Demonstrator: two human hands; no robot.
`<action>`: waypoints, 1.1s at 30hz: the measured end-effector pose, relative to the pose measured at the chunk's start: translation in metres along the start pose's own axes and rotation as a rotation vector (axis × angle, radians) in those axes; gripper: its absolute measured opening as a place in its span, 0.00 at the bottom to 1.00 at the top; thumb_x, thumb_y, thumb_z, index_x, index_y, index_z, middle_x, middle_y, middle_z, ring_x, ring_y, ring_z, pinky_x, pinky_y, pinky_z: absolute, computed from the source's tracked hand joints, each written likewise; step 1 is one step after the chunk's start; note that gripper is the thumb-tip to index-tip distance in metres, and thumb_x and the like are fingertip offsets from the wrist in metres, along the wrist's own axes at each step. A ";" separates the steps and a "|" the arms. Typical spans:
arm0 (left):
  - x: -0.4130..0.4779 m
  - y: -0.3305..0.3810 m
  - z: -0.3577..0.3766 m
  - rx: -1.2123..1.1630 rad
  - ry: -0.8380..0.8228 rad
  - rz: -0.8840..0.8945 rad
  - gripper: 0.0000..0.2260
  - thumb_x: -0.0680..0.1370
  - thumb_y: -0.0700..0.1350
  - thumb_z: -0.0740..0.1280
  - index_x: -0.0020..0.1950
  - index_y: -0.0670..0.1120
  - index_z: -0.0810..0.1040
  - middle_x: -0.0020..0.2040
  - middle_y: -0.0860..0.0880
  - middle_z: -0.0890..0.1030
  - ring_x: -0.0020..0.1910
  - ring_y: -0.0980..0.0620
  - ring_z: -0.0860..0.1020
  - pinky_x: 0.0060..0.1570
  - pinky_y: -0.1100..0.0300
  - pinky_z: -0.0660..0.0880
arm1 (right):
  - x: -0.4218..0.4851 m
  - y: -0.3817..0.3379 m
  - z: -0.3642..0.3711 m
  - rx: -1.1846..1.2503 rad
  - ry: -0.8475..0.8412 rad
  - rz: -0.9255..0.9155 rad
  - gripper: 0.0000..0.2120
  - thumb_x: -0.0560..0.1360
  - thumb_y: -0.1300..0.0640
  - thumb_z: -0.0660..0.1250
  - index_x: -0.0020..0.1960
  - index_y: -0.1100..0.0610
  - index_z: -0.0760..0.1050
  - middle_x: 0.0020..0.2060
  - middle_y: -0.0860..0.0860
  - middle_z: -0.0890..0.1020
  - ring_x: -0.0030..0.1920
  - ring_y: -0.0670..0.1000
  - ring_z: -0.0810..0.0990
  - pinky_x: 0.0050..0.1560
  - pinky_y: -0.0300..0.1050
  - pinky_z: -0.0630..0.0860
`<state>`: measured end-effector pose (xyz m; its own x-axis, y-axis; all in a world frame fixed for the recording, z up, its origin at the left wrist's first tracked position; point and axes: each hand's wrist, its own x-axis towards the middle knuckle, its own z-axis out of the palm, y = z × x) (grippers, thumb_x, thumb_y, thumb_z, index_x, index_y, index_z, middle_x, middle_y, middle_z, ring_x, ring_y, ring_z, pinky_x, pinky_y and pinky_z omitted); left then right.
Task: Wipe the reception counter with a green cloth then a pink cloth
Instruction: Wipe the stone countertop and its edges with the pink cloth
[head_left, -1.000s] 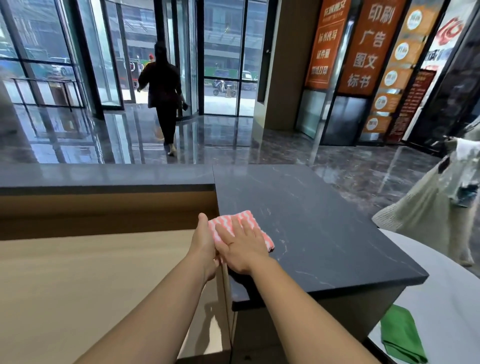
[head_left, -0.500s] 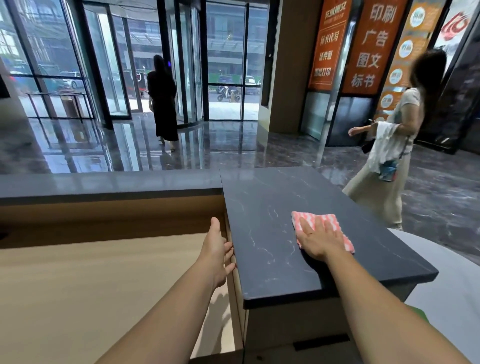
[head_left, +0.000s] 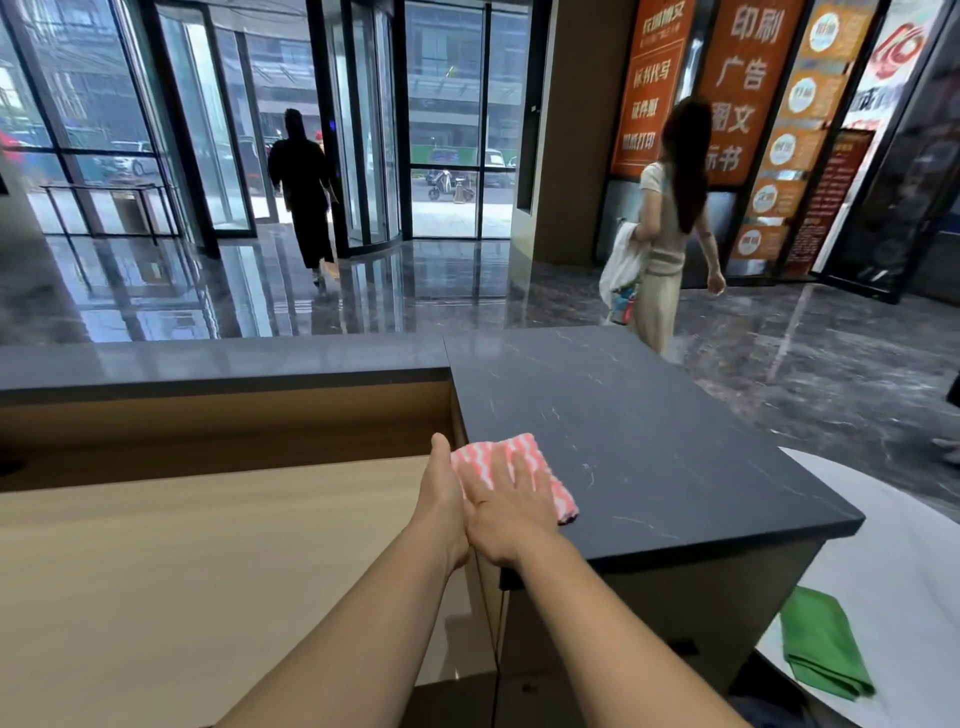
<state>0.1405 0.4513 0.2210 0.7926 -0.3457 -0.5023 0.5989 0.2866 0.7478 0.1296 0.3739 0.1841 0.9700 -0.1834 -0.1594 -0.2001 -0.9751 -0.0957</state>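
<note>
Right hand (head_left: 511, 512) lies palm down on the pink cloth (head_left: 519, 446), fingers straight and spread, pressing it flat with no pinch or curl round it. The cloth is a folded pad with a pink and white wave pattern. It sits on the dark stone counter (head_left: 649, 441) at the near-left part of the top, its left edge right at the counter's left edge. Left hand (head_left: 441, 499) is edge-on against that same counter edge, thumb pointing away, touching the right hand and the cloth's left side. Its fingers are hidden behind the right hand, so I can't tell whether it grips anything. Below it on the left is a lower wooden desk (head_left: 208, 545). The green cloth (head_left: 821, 644) is off the counter, lying folded on a white round table (head_left: 893, 571) at lower right, well apart from both hands. Background: a glossy dark floor, a person in black (head_left: 304, 192) at the glass revolving door, a person in a light dress (head_left: 670, 223) carrying a white bag, and orange banners (head_left: 737, 88) on the right wall.
</note>
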 end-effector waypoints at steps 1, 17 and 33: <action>-0.001 0.000 0.000 -0.015 -0.012 -0.009 0.35 0.78 0.68 0.48 0.75 0.44 0.65 0.71 0.42 0.70 0.69 0.42 0.70 0.69 0.48 0.66 | -0.001 -0.002 0.002 -0.015 0.007 -0.025 0.26 0.83 0.42 0.42 0.79 0.40 0.38 0.78 0.53 0.37 0.77 0.59 0.33 0.74 0.59 0.33; -0.011 -0.003 -0.001 0.145 0.075 -0.010 0.36 0.78 0.68 0.50 0.74 0.42 0.65 0.72 0.44 0.70 0.70 0.46 0.69 0.69 0.43 0.65 | -0.001 0.180 -0.022 0.017 0.034 0.310 0.26 0.82 0.41 0.41 0.79 0.39 0.40 0.80 0.52 0.44 0.79 0.54 0.40 0.76 0.57 0.40; -0.010 -0.004 -0.015 0.122 0.025 -0.081 0.37 0.77 0.69 0.47 0.71 0.41 0.70 0.68 0.46 0.74 0.67 0.44 0.72 0.65 0.50 0.68 | -0.048 -0.005 0.014 -0.023 0.094 0.052 0.28 0.84 0.48 0.47 0.79 0.44 0.36 0.78 0.55 0.37 0.76 0.62 0.32 0.75 0.61 0.34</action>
<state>0.1316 0.4674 0.2163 0.7460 -0.3400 -0.5726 0.6436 0.1471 0.7511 0.0815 0.3892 0.1782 0.9673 -0.2435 -0.0707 -0.2482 -0.9664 -0.0671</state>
